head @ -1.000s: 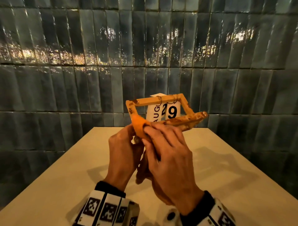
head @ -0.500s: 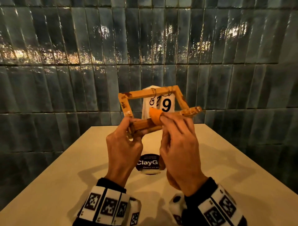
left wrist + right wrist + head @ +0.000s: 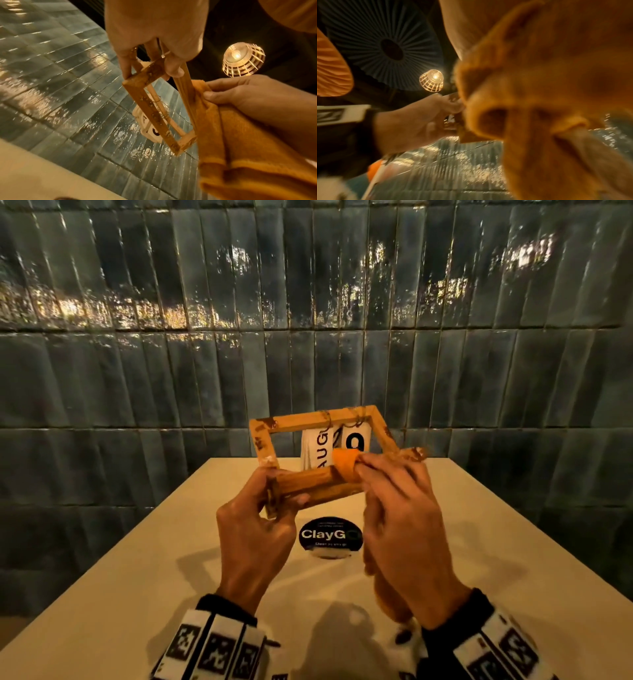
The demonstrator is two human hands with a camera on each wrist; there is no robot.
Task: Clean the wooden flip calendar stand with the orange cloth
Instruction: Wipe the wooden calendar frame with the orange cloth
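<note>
The wooden flip calendar stand (image 3: 301, 422) is held in the air above the table, its white cards reading AUG and 9 (image 3: 356, 441) hanging inside the frame. My left hand (image 3: 270, 501) grips the stand's near left corner, thumb on top. My right hand (image 3: 394, 494) pinches the orange cloth (image 3: 344, 465) around the near wooden bar, right of its middle. In the left wrist view the stand (image 3: 150, 108) hangs from my left hand (image 3: 154, 60), and the cloth (image 3: 240, 142) wraps one bar. The cloth (image 3: 539, 94) fills the blurred right wrist view.
A round black ClayGo tin (image 3: 325, 537) sits on the cream table (image 3: 137, 594) right under the stand. A dark tiled wall (image 3: 308, 337) rises behind the table's far edge. A caged lamp (image 3: 243, 59) hangs overhead.
My right hand has slid the cloth along the near bar from its left corner toward the right. The stand and both hands have lifted, uncovering the black tin.
</note>
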